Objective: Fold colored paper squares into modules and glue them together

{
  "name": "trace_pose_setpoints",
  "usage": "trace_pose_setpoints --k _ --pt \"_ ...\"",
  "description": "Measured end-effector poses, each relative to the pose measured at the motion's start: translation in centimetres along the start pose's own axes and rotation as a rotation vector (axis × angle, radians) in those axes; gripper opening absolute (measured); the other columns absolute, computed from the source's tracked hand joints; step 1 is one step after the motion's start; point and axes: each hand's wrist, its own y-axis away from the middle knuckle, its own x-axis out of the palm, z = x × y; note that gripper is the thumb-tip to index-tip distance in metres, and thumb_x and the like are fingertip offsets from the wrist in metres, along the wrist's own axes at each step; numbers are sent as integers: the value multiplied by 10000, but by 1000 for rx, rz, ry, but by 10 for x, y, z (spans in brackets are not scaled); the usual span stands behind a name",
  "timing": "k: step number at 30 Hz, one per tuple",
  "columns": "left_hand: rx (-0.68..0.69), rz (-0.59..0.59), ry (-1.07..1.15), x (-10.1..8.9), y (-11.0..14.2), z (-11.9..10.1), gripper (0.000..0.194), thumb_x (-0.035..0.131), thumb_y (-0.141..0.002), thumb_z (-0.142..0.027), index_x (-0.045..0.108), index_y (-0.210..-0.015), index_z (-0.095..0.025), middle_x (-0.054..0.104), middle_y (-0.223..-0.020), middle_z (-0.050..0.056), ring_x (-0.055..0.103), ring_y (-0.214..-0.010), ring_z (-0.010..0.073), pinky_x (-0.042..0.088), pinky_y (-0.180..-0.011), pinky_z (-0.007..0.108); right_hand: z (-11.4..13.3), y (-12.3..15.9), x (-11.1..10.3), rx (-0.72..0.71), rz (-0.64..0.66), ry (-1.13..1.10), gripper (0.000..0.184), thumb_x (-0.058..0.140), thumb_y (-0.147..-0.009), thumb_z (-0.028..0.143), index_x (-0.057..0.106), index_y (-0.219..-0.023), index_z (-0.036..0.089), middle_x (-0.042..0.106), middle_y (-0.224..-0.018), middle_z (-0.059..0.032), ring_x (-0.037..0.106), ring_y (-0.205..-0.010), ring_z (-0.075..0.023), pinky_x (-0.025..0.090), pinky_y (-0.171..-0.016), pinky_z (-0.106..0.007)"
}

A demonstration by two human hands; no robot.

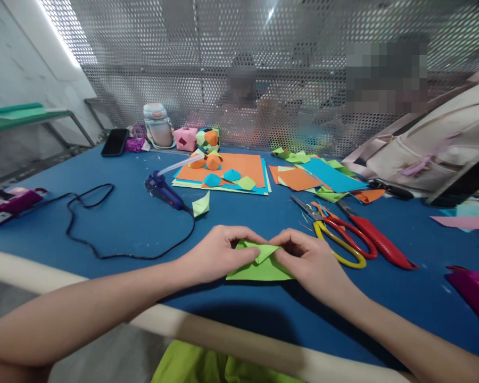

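A light green sheet of paper (259, 270), partly folded, lies on the blue table (135, 218) close to its front edge. My left hand (225, 252) pinches the upper left of the paper, its thumb pressed on a folded flap. At the upper right, my right hand (303, 255) grips the same sheet between thumb and fingers. The fingertips behind the fold are partly hidden. Beyond my left hand sits a small pale green folded piece (201, 205), beside a blue glue gun (165, 190) with a clear glue stick in it.
Yellow-and-red scissors (339, 234) and a red-handled cutter (379, 239) lie to the right. Folded paper pieces rest on orange sheets (243, 165). Farther off are paper scraps (335, 175), a bottle (158, 125), a phone (115, 142) and a bag (431, 143). A black cord (123, 257) loops at left.
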Motion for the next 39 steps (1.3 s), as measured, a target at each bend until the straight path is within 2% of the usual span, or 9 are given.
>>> trace_pose_setpoints --k 5,24,39 --pt "-4 -10 15 0 0 -1 265 533 -777 -288 704 -901 -127 674 -789 30 527 -665 112 388 -582 202 4 0 0 -18 0 24 128 509 -727 212 624 -695 164 550 -574 19 468 -518 -102 358 -470 -212" --pt "17 -64 -9 2 0 0 180 574 -752 -235 710 -820 -138 668 -719 8 507 -606 96 368 -537 196 4 0 -1 -92 43 48 135 494 -748 173 629 -742 176 558 -629 13 469 -538 -98 363 -470 -206" --pt "15 -90 -67 1 0 1 201 534 -740 -169 709 -837 -146 673 -726 9 537 -639 110 393 -566 195 5 0 -2 -134 54 49 111 525 -778 194 635 -786 180 594 -694 0 510 -585 -107 399 -502 -207"
